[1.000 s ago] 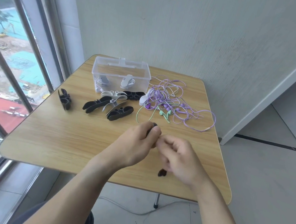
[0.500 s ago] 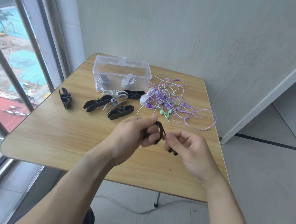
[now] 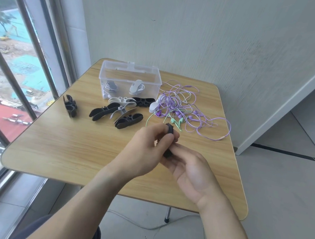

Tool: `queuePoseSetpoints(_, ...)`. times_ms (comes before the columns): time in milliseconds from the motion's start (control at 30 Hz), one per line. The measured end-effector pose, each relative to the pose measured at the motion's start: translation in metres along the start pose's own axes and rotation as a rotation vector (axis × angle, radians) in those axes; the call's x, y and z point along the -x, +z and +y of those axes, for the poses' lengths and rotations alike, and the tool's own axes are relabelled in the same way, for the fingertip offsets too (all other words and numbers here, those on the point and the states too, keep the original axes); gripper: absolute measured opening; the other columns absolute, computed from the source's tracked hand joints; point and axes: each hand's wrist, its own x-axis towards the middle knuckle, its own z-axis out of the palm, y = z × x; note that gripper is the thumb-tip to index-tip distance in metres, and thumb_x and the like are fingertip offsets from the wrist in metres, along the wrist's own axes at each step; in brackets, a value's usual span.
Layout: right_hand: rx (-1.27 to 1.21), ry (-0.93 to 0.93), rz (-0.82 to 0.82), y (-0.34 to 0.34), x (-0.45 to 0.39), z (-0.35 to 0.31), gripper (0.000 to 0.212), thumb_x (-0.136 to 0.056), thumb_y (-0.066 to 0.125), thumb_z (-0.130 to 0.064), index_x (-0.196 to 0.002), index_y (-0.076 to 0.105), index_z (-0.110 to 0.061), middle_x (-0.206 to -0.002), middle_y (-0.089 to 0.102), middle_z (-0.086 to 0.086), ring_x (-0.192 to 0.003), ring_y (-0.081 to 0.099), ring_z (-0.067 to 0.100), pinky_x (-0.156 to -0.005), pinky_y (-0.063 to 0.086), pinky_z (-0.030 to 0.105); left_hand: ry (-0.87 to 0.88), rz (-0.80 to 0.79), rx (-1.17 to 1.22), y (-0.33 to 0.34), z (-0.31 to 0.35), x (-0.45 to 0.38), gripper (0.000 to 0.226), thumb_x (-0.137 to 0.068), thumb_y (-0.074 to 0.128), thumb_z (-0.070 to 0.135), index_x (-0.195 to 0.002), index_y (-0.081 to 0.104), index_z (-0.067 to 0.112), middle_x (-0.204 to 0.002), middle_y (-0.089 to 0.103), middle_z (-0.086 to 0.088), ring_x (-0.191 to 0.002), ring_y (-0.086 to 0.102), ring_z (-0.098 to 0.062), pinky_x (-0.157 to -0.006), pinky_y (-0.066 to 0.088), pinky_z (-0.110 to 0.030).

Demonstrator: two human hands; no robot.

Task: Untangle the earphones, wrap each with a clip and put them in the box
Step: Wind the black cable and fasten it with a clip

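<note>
Hands meet above the near middle of the wooden table, and a small black bundle is held between them. The left hand is curled round the bundle, whose upper end is pinched between thumb and forefinger and shows above the knuckles. The right hand is turned palm up just below and right of it; its fingers are only loosely bent, their tips touching the bundle's lower end. Whether the bundle is a clip, a coiled black earphone or both cannot be told.

Beyond the grip and slightly right, a tangle of purple earphones is spread on the table, with green earphones at its near edge, closest to the fingertips. Beyond and left of the grip, black and white clips are scattered, and one more black clip stands apart, furthest left. Behind those, the clear plastic box is seen open, with two wrapped white earphone bundles already inside.
</note>
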Motion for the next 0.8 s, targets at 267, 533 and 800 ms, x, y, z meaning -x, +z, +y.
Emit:
queuePoseSetpoints(267,-0.127,0.054,0.109,-0.006,0.000,-0.005,0.016,-0.093,0.056,0.007,-0.097,0.071,0.011,-0.096,0.074,0.021,-0.085,0.074,0.022,-0.075,0.062,0.028,0.149,-0.055,-0.349,0.006,-0.010,0.002,0.017,-0.099,0.042,0.005,-0.098,0.058,0.007,-0.102,0.062,0.002,-0.090,0.057,-0.016,-0.081,0.046,-0.024)
queuePoseSetpoints(533,0.132,-0.050,0.254,-0.011,-0.001,0.000,0.022,-0.085,0.073,-0.006,-0.102,0.068,0.008,-0.089,0.077,0.018,-0.075,0.075,0.021,-0.066,0.060,0.026,0.062,-0.195,-0.386,0.006,-0.010,0.005,0.012,-0.095,0.047,0.004,-0.095,0.044,0.015,-0.091,0.049,0.004,-0.078,0.049,-0.010,-0.075,0.041,-0.027)
queuePoseSetpoints(800,0.616,-0.332,0.311,-0.013,-0.001,-0.001,0.021,-0.098,0.063,-0.023,-0.088,0.072,-0.006,-0.064,0.071,0.007,-0.054,0.065,0.017,-0.051,0.052,0.030,-0.148,-0.161,-0.178,-0.006,-0.004,0.001,0.011,-0.099,0.056,0.023,-0.095,0.057,0.013,-0.078,0.064,0.003,-0.072,0.059,-0.014,-0.069,0.046,-0.028)
